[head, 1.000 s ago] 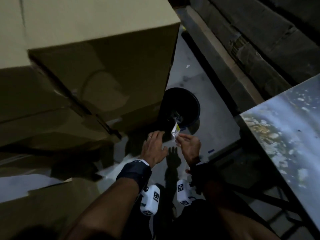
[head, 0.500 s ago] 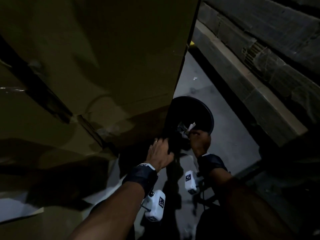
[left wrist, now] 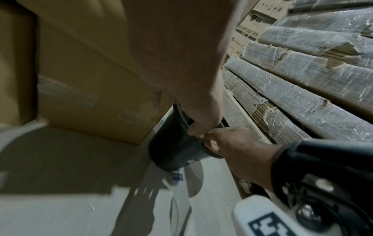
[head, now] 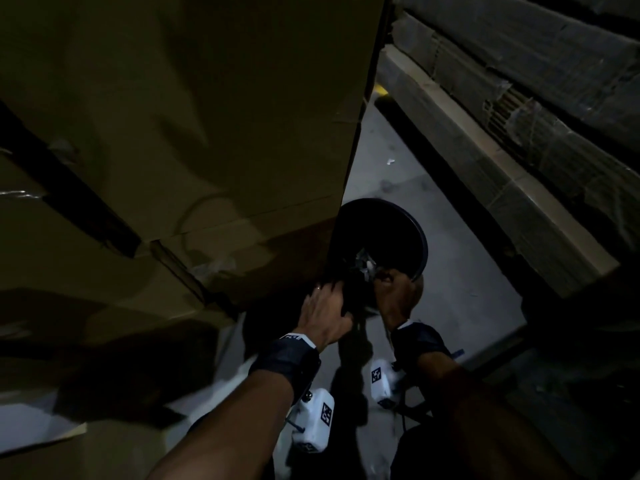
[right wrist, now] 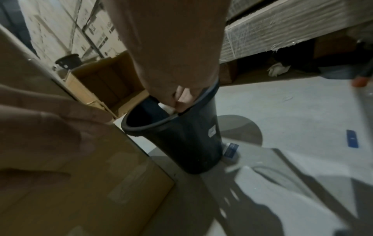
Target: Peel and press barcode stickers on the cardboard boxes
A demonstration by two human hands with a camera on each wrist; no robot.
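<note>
A tall cardboard box [head: 207,133] fills the left of the head view. At its right corner a black waste bin [head: 412,233] stands on the floor. My right hand [head: 381,275] reaches over the bin's near rim and pinches a crumpled white paper scrap [head: 367,265]. In the right wrist view the scrap [right wrist: 167,109] sits just inside the bin [right wrist: 181,143] under my right fingers [right wrist: 182,95]. My left hand [head: 332,292] has straight, spread fingers at the bin's left rim, beside the box, and holds nothing. No barcode sticker shows on the box faces in view.
Shrink-wrapped stacks of flat cardboard [left wrist: 302,79] run along the right, leaving a narrow strip of grey floor [head: 433,209]. An open carton [right wrist: 105,83] and a second black bin [right wrist: 68,61] stand further back. A small blue label [right wrist: 231,150] lies by the bin's foot.
My head has dropped closer to the box and bin. The right hand carried the white scrap forward and down into the bin's mouth. The left hand moved up to the bin's rim.
</note>
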